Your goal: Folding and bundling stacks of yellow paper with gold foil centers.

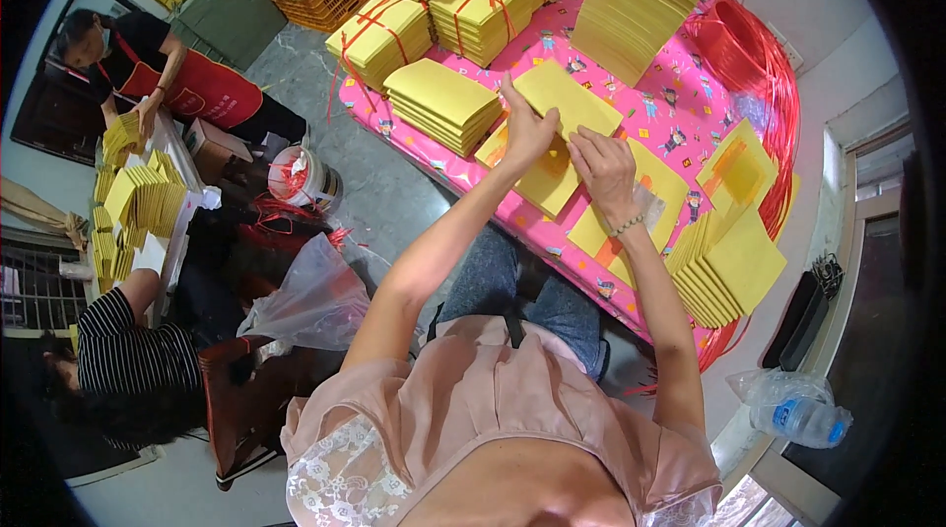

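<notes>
Left hand point(532, 136) grips a yellow packet point(569, 96), right hand point(605, 172) pinching its edge (blue label point(785, 416) on the bottle point(814, 424)).

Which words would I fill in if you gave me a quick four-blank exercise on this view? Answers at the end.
1. The left hand grips a sheaf that is ____ in colour.
2. The main colour of the tablecloth is ____.
3. The bracelet sits just behind the ____ hand.
4. A co-worker in a red apron appears on the ____ side of the picture.

Missing words: yellow; pink; right; left.
</notes>
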The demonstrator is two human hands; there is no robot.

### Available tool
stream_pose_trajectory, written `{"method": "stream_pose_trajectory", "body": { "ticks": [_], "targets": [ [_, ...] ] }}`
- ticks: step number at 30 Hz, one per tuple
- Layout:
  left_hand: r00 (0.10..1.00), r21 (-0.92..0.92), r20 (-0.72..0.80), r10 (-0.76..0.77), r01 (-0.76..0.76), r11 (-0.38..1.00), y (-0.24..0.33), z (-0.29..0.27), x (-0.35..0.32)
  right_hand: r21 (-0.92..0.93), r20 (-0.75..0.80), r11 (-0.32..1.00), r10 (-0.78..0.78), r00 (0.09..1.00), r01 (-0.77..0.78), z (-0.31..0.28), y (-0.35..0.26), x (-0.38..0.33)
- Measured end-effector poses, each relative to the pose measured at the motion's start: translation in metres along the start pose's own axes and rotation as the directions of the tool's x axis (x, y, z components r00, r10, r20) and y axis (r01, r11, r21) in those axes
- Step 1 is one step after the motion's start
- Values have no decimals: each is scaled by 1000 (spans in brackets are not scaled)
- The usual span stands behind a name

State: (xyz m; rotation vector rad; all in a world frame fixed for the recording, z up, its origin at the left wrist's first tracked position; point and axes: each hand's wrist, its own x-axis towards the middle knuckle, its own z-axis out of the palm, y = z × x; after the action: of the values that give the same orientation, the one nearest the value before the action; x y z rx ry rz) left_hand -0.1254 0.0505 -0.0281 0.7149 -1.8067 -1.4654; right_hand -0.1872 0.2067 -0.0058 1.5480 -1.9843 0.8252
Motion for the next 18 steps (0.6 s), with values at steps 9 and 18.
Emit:
{"method": "stream_pose_trajectory", "body": {
  "ticks": [9,18],
  "targets": [
    [992,-81,-86,-97,90,993,58,-136,29,116,-33,981,158,987,-154,-20,-21,-10],
    [967,140,-211,-141,173,975,-20,-190,45,161,51,969,183,982,-189,-13,-24,-23]
  ]
}}
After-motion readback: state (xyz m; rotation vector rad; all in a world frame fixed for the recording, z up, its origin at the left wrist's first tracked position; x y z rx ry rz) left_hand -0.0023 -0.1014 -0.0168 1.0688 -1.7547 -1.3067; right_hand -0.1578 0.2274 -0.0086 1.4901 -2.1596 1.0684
